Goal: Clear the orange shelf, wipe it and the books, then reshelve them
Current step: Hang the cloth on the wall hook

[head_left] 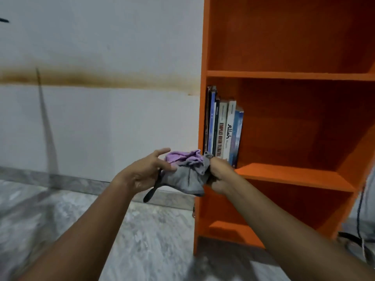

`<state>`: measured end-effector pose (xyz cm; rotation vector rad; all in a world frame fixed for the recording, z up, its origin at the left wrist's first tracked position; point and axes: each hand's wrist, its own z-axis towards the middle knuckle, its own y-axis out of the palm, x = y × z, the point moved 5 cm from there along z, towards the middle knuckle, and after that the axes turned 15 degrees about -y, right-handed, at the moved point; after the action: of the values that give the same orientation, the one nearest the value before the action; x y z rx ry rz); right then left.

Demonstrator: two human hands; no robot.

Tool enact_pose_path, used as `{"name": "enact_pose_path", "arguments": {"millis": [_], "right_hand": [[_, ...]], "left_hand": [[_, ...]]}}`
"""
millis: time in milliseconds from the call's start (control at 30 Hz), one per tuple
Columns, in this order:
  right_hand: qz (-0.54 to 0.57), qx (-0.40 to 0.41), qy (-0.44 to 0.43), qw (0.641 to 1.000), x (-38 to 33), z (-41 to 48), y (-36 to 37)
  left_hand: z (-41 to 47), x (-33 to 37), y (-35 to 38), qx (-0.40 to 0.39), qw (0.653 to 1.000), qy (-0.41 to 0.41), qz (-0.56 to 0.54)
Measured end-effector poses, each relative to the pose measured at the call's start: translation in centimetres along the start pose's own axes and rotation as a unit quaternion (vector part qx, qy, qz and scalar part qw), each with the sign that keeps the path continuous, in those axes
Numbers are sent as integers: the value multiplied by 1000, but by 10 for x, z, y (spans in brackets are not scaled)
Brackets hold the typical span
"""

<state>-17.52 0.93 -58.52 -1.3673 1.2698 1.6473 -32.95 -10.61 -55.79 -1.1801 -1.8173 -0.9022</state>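
**Both hands on a bunched cloth in front of the orange shelf**

The left hand (143,175) is partly open: its index finger points forward and free, the thumb lies against the near edge of the cloth (187,173), and the lower fingers curl loosely around a dark, slim handle-like object (151,191) that hangs down below the palm. What that object is cannot be told. The right hand (220,176) is closed in a fist on the cloth's right end, with a grey corner poking up above the knuckles.

The cloth is crumpled between the two hands, grey on the near side and lilac on the far side, held in the air just in front of the left upright of the orange shelf (284,175).

A row of books (223,128) stands upright on the middle board, packed against the shelf's left wall; the rest of that board is bare. The compartments above and below show no books. The shelf stands on a grey marbled floor (142,230) against a white wall (101,118) with a brown stain band.
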Motion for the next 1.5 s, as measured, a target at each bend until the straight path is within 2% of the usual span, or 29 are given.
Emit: {"name": "enact_pose_path", "arguments": {"millis": [133,200,300,433,500,533,600,633,667,700,767,833,933,1033,1100,1133,1200,1233,1267,1300,1367,1400,1433,1500], "right_hand": [[19,-30,100,994,58,42,35],[16,-45,133,990,55,55,54],[-12,-61,143,988,15,67,77],[-110,-103,133,980,-97,73,107],[-130,-91,82,984,-181,67,131],[-124,-78,29,989,-198,59,135],[-128,-54,-113,984,-281,51,159],[-131,-66,-179,973,-327,40,173],[-151,-114,-230,955,-356,29,186],[-168,-153,-252,941,-394,16,201],[-227,-206,-278,910,-462,1,227],[-264,-192,-289,900,-515,-2,245],[-206,-170,-246,932,-588,1,261],[-185,-124,-226,948,-632,5,263],[-215,-91,-236,943,-654,7,266],[-239,-93,-258,932,-667,5,273],[-276,-132,-272,912,-688,-7,294],[-294,-164,-268,903,-698,-12,305],[-307,-193,-265,893,-707,-16,317],[-324,-214,-267,882,-716,-18,326],[-321,-223,-274,879,-728,-17,337],[-298,-210,-284,887,-733,-13,339],[-272,-185,-300,896,-736,-8,338],[-213,-116,-334,911,-741,0,330]], "left_hand": [[51,13,-52,65,998,6,-25],[62,45,-63,91,995,7,-44],[55,108,-54,77,995,6,-67],[17,228,-32,85,994,0,-65],[-18,298,-16,84,995,-16,-56],[-22,306,-8,83,995,-16,-59],[-55,366,6,87,994,-33,-65],[-76,397,16,84,992,-47,-78],[-90,419,23,70,991,-51,-103],[-114,451,30,68,989,-57,-119],[-165,508,44,53,986,-67,-146],[-199,550,47,44,983,-49,-169],[-243,613,36,50,985,6,-162],[-277,645,-3,143,985,41,-90],[-292,651,-26,190,979,26,62],[-300,651,-29,192,966,-2,172],[-315,648,-22,178,901,-54,393],[-318,652,-14,172,876,-25,450],[-321,659,-4,148,877,37,455],[-325,667,9,93,897,101,420],[-328,678,27,-30,931,162,326],[-326,686,31,-46,937,180,295],[-323,691,31,-32,939,198,278],[-316,704,27,48,939,232,249]]}}
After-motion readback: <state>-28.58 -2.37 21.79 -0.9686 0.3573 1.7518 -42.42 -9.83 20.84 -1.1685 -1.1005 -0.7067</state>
